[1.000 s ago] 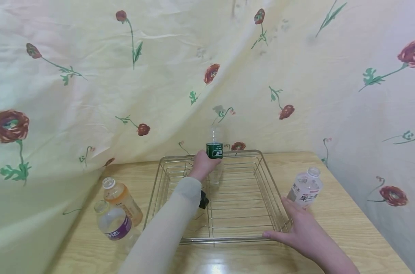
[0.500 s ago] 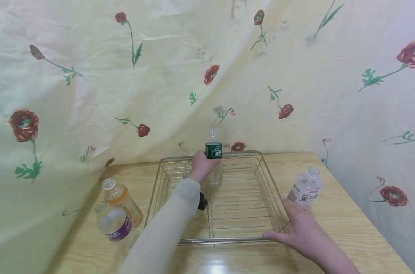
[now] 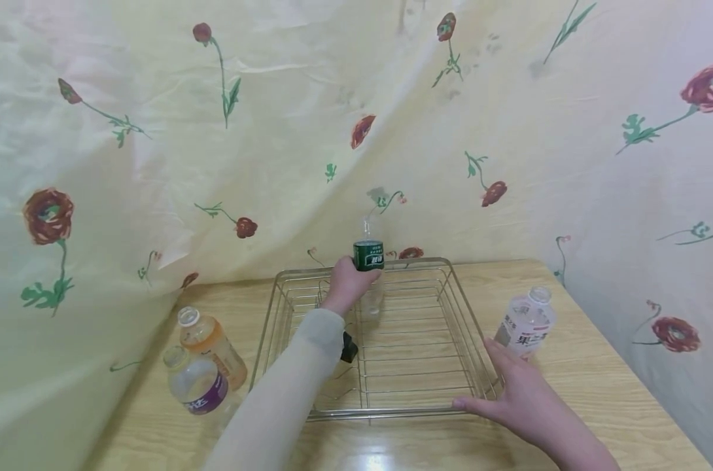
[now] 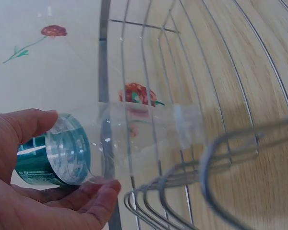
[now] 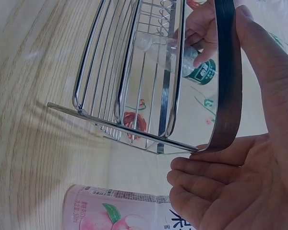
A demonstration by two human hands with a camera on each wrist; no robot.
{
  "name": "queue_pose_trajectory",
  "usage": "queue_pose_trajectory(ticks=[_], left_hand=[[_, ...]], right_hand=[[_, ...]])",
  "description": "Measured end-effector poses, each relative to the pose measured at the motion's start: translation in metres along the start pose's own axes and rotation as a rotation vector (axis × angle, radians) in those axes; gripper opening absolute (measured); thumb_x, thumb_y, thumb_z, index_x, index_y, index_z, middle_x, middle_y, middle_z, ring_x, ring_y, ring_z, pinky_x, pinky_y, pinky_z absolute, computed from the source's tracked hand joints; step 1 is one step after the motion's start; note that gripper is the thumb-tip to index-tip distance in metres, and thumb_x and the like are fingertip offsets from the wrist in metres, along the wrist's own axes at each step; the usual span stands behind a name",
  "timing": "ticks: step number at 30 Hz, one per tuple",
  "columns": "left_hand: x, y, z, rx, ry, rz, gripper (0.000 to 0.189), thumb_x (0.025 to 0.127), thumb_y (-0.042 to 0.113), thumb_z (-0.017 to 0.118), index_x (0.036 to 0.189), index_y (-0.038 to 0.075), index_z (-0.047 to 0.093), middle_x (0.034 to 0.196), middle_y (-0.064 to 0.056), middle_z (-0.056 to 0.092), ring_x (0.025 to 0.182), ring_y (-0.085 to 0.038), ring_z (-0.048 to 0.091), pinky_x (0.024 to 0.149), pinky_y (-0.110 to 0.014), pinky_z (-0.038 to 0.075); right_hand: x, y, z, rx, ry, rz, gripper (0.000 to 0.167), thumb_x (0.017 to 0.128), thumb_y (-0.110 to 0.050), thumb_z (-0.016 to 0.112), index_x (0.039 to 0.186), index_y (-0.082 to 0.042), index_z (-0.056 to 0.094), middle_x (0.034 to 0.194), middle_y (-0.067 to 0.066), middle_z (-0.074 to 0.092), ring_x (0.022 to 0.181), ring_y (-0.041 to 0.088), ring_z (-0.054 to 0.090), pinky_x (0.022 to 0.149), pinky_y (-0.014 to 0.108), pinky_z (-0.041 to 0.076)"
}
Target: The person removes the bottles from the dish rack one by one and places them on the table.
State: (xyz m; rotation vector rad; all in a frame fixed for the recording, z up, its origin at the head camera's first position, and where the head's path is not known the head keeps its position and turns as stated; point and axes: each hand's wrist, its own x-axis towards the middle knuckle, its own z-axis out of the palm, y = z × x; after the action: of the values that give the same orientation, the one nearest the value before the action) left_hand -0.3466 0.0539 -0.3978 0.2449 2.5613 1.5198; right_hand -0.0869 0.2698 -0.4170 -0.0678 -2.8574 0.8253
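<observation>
My left hand (image 3: pixel 349 284) grips a clear plastic bottle (image 4: pixel 129 139) with a green label (image 3: pixel 368 255). The bottle is upside down, its neck pointing into the wire dish rack (image 3: pixel 415 412) near the back rim. In the left wrist view the thumb lies on one side of the bottle and the fingers on the other. My right hand (image 3: pixel 521 396) holds the rack's front right corner, with the thumb at the front rim and the fingers along the right side. The right wrist view shows the rim band (image 5: pixel 228 96) between thumb and forefinger.
A pink-labelled bottle (image 3: pixel 527 320) stands right of the rack, close to my right fingers. An orange bottle (image 3: pixel 215 347) and a purple-labelled clear bottle (image 3: pixel 200 389) stand on its left. Behind the wooden table (image 3: pixel 598 379) hangs a flowered cloth (image 3: pixel 297 131).
</observation>
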Motion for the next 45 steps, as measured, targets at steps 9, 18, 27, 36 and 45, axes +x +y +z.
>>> queue_pose_trajectory(ticks=[9,18,27,36,45], left_hand=[[-0.004,0.010,0.000,-0.016,0.012,0.043,0.053,0.089,0.030,0.080,0.125,-0.002,0.058,0.109,-0.013,0.066,0.092,-0.025,0.064,0.082,-0.041,0.058],[-0.010,0.023,-0.006,-0.031,0.041,0.067,0.053,0.088,0.029,0.081,0.126,-0.002,0.059,0.112,-0.014,0.067,0.093,-0.024,0.065,0.082,-0.040,0.059],[-0.022,0.028,-0.015,-0.063,0.028,0.108,0.055,0.088,0.031,0.081,0.126,-0.001,0.058,0.108,-0.011,0.067,0.089,-0.022,0.066,0.079,-0.039,0.059],[-0.037,0.037,-0.021,-0.054,0.019,0.140,0.056,0.087,0.029,0.082,0.128,-0.001,0.057,0.103,-0.008,0.066,0.087,-0.021,0.065,0.076,-0.038,0.059],[-0.056,0.044,-0.030,-0.049,-0.012,0.180,0.061,0.087,0.033,0.082,0.132,0.000,0.056,0.109,-0.006,0.064,0.094,-0.022,0.060,0.078,-0.038,0.057]], right_hand=[[0.005,0.005,0.000,-0.009,-0.008,-0.009,0.126,0.065,-0.072,0.082,0.145,0.016,0.040,0.145,0.038,0.042,0.130,0.060,0.038,0.100,0.075,0.036],[0.009,0.004,-0.002,-0.007,-0.019,-0.015,0.126,0.066,-0.071,0.083,0.145,0.017,0.039,0.144,0.039,0.042,0.130,0.062,0.037,0.100,0.075,0.035],[0.010,0.004,-0.004,-0.019,-0.039,-0.013,0.128,0.066,-0.073,0.081,0.145,0.018,0.037,0.145,0.041,0.039,0.129,0.063,0.037,0.099,0.076,0.035],[0.010,0.006,-0.003,-0.004,-0.036,-0.022,0.126,0.067,-0.070,0.083,0.144,0.019,0.037,0.144,0.042,0.040,0.128,0.063,0.039,0.098,0.076,0.036],[0.012,0.008,-0.002,-0.006,-0.032,-0.028,0.127,0.067,-0.071,0.082,0.143,0.020,0.037,0.143,0.043,0.040,0.127,0.063,0.038,0.100,0.076,0.034]])
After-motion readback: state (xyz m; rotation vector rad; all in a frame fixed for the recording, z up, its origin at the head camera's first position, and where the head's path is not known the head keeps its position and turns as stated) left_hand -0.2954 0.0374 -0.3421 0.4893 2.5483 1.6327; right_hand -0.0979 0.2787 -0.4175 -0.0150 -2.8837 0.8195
